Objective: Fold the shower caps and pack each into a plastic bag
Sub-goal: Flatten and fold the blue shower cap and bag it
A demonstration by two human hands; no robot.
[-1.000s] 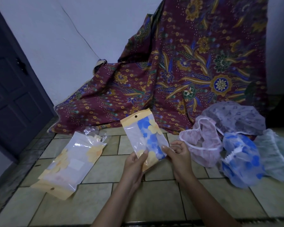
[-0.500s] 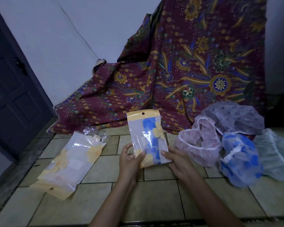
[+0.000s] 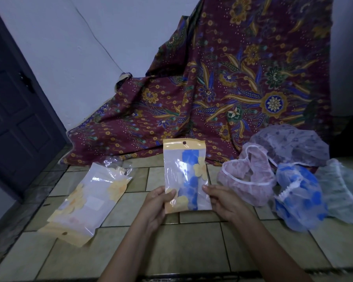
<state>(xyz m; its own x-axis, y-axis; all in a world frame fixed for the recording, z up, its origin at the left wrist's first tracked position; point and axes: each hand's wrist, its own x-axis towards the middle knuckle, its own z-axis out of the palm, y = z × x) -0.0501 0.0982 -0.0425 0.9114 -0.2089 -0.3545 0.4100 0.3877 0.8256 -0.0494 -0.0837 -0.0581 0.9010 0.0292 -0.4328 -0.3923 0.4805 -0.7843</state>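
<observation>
A large maroon batik cloth with gold and blue flowers [image 3: 232, 88] hangs from the wall down to the beige tiled floor [image 3: 192, 251]. On the floor at the right lies a pile of four loose shower caps [image 3: 300, 200], not yet folded. At the left lies a stack of clear plastic bags with yellow print [image 3: 86, 202]; I cannot tell if they are filled.

Between them, above the floor, an upright clear plastic bag with a yellow header [image 3: 185, 174] holds a folded blue-patterned cap. The left hand [image 3: 157, 204] and the right hand [image 3: 224, 202] each pinch a lower side of it, thumb in front.

I judge that this cap is packed and being checked. The next move probably calls for laying it beside the left stack, then taking one loose cap to fold.
</observation>
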